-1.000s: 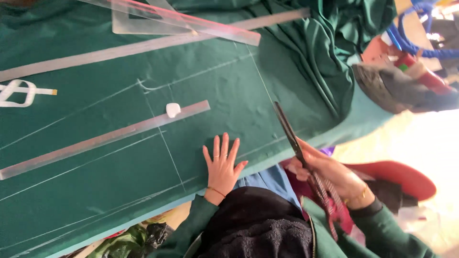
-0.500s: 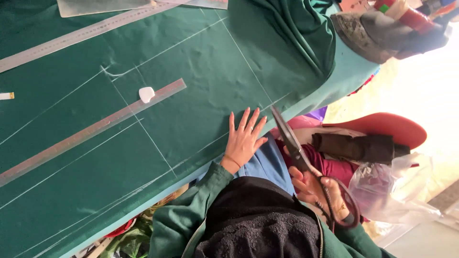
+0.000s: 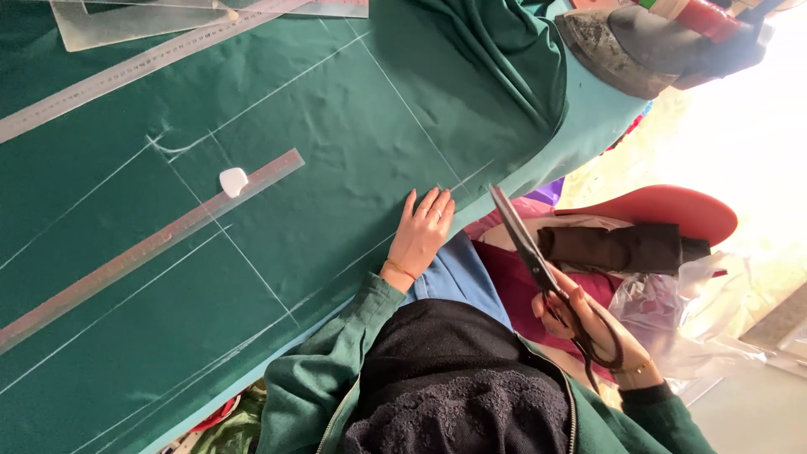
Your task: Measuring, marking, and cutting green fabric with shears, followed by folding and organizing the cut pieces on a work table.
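My left hand (image 3: 420,234) lies flat on the dark green fabric (image 3: 336,126) near its front edge, fingers close together. White chalk lines cross the fabric. My right hand (image 3: 584,324) grips the handles of long dark scissors (image 3: 525,244). Their blades are together and point toward the fabric edge, a little right of my left hand and off the cloth. A small white piece of tailor's chalk (image 3: 233,181) rests on a long metal ruler (image 3: 151,244) to the left of my left hand.
A second long ruler (image 3: 126,71) and a clear plastic ruler (image 3: 126,21) lie at the far side. Bunched green cloth (image 3: 487,59) and an iron (image 3: 647,46) sit at the upper right. A red chair (image 3: 664,210) holds a black bundle (image 3: 622,248) and a plastic bag (image 3: 672,311).
The view has swung so the fabric sits further left. My left hand's fingers have drawn together at the fabric edge. The scissors have risen, tips nearer that edge.
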